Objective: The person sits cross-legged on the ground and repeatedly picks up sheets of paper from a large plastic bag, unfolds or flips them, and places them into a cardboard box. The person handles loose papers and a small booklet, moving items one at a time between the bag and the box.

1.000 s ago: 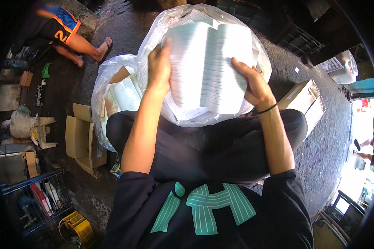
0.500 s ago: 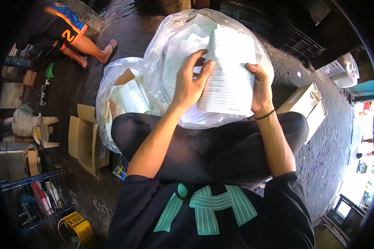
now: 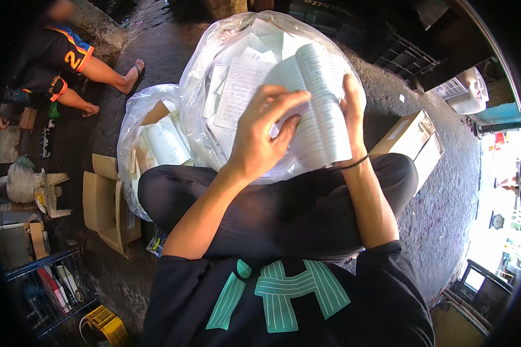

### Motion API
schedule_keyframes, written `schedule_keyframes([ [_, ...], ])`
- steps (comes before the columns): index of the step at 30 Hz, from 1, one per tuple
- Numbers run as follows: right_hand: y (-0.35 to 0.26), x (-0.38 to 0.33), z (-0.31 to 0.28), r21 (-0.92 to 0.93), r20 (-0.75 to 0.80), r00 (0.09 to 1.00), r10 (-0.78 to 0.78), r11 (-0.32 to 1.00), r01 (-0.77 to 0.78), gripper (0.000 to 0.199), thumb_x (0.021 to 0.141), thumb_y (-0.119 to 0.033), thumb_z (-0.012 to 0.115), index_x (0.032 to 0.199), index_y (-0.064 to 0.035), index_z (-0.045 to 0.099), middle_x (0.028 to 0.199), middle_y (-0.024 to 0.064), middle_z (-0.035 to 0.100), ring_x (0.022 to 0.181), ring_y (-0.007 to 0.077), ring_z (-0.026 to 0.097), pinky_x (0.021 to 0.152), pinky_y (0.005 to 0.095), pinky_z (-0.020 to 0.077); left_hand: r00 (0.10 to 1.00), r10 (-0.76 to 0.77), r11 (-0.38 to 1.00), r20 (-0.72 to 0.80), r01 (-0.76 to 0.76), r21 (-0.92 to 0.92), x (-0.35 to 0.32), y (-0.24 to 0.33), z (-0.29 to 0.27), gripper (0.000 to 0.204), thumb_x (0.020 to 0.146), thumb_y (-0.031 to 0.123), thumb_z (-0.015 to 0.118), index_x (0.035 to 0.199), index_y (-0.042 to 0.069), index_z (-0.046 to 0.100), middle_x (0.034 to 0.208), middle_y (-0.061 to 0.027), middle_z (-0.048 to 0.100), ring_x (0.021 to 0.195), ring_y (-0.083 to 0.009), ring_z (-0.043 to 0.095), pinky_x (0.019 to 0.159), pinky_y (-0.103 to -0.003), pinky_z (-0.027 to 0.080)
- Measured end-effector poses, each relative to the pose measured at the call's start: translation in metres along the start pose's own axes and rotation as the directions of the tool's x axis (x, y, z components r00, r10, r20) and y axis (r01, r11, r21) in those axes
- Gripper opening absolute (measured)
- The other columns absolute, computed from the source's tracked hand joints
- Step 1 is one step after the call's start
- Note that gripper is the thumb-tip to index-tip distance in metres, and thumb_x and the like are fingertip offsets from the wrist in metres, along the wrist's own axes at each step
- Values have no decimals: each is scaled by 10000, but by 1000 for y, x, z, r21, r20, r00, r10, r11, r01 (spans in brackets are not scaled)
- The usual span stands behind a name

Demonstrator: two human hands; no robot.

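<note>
A notebook with lined, handwritten pages [image 3: 325,124] is held up over a large clear plastic bag [image 3: 194,75] full of loose written sheets [image 3: 246,87]. My right hand [image 3: 353,104] grips its right edge, the thumb along the side and the other fingers hidden behind. My left hand [image 3: 260,130] is over the left part of the notebook. Its index finger reaches across the page near the fold, with the thumb apart below it and the remaining fingers curled. The left page is partly covered by this hand.
Left of the big bag, a smaller plastic bag [image 3: 130,118] holds paper and cardboard. An open cardboard box [image 3: 101,202] stands beside it; another box [image 3: 408,136] is by my right knee. A person in sandals [image 3: 107,75] is at upper left. Crates [image 3: 405,55] stand at upper right.
The notebook has gone from one page facing up to two pages showing with a fold between them. My left index finger has moved onto the page. The person at upper left has shifted their legs.
</note>
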State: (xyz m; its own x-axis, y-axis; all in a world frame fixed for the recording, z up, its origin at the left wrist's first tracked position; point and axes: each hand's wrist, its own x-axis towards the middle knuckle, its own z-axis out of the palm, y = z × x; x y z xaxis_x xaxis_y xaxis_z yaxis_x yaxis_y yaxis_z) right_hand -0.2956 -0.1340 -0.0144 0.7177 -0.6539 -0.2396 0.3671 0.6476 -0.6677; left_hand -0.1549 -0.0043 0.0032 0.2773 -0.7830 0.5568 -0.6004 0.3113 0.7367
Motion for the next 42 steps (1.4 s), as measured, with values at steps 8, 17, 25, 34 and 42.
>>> schedule_keyframes([
  [8,-3,1,-5,-296,-176,983,49,950,-101,416,891,-85,782,1223,115,630,1122,216,711,934,292,745,765,375,631,997,9,985,77,-22,172,0,-7,-6,216,892,49,797,1106,36,772,1159,-118,689,1051,-254,711,891,-364,599],
  [17,20,-7,9,-642,6,953,-303,729,236,269,960,-94,750,1192,34,706,1039,112,763,882,175,718,788,334,591,912,-409,908,44,411,-76,-3,-6,0,470,860,4,763,1295,26,586,1121,-145,719,950,-207,744,746,-327,629],
  [25,33,-8,11,-807,111,932,-345,516,287,279,942,-124,758,1152,59,735,1008,145,789,909,187,731,822,357,579,936,-348,919,-48,351,178,-2,-9,13,447,800,-25,657,1214,32,497,844,-227,650,765,-444,702,693,-490,543],
  [34,28,-16,19,-906,60,932,-357,372,201,279,972,-168,735,1137,56,740,949,126,788,845,166,721,778,337,570,853,-446,796,-273,517,316,-4,-66,-12,346,795,-27,642,1131,40,602,715,-145,627,671,-332,677,666,-462,521],
  [42,-2,4,-4,-945,-13,887,-461,295,140,232,965,-148,709,1095,42,737,931,96,763,852,148,677,782,335,548,785,-403,632,-470,611,477,0,-101,-62,198,826,13,642,1004,50,721,906,-224,743,898,-436,726,801,-508,554],
])
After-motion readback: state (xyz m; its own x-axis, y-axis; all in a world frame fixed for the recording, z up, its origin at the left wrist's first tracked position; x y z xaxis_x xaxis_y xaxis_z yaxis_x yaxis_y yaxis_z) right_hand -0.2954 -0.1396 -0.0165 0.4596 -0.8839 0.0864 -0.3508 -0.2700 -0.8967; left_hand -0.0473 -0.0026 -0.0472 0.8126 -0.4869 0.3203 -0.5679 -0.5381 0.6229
